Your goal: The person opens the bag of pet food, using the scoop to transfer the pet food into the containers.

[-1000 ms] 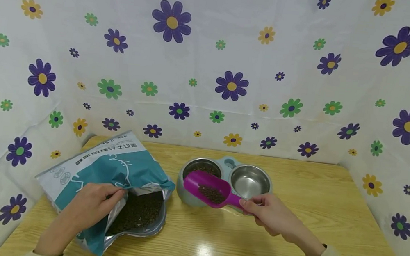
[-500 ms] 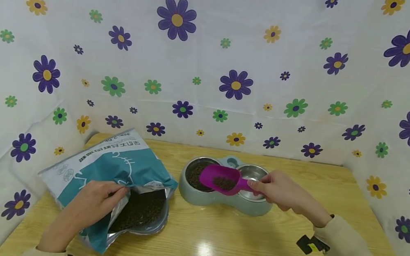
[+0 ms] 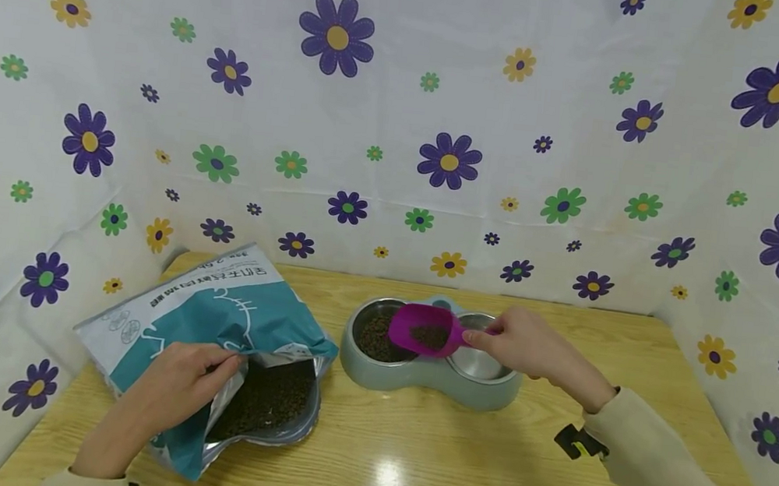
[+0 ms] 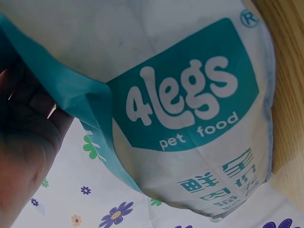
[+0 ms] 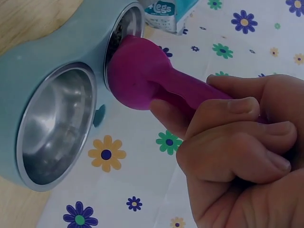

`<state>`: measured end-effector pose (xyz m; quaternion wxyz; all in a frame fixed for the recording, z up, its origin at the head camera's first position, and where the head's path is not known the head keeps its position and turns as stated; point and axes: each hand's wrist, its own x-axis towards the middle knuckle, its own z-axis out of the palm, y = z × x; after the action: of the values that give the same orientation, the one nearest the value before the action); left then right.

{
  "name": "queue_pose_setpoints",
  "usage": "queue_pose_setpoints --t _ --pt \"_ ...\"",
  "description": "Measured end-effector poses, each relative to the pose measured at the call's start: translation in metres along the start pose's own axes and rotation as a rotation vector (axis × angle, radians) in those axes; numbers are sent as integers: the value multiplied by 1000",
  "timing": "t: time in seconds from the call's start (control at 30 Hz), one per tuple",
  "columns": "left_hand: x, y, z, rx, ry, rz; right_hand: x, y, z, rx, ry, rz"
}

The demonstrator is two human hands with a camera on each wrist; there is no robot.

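Note:
My right hand [image 3: 527, 346] grips the handle of a magenta scoop [image 3: 401, 329] that carries some brown kibble [image 3: 428, 336]. The scoop is held over the left bowl of a pale blue-green double pet bowl [image 3: 384, 375], its front end overlapping that bowl's rim. Brown kibble [image 3: 374, 342] lies in this left bowl. The steel right bowl [image 5: 59, 128] shows bare metal in the right wrist view. On the left, a teal and white pet food bag [image 3: 263, 313] lies with its mouth held apart. My left hand [image 3: 182, 379] pinches the bag's upper edge, and kibble [image 3: 268, 403] shows inside.
The wooden table [image 3: 424, 465] bears both the bag and the double bowl. Behind it and at both sides hangs a white flower-print cloth [image 3: 388, 110]. The bag lies close to the left side of the double bowl.
My right hand has moved the scoop back and slightly right, away from the front of the left bowl to over its right side. The left hand keeps its hold on the bag.

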<state>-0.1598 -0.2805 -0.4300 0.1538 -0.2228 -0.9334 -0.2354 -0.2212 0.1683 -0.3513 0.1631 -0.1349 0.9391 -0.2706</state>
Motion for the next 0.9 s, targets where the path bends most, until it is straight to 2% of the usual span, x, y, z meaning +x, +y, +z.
queue_pose_setpoints --t 0.17,0.37,0.5,0.63,0.9 --pt "-1 1 0 -7 -6 1 6 -6 1 -62 29 -56" --pt "0 0 0 -8 6 15 10 -13 3 -120 67 -63" --pt "0 -1 1 -8 16 28 10 -16 6 -166 97 -71" --pt "1 -1 0 -12 5 14 8 -18 9 -214 120 -79" --pt "-1 -1 1 -22 22 31 2 -23 14 -266 173 -139"
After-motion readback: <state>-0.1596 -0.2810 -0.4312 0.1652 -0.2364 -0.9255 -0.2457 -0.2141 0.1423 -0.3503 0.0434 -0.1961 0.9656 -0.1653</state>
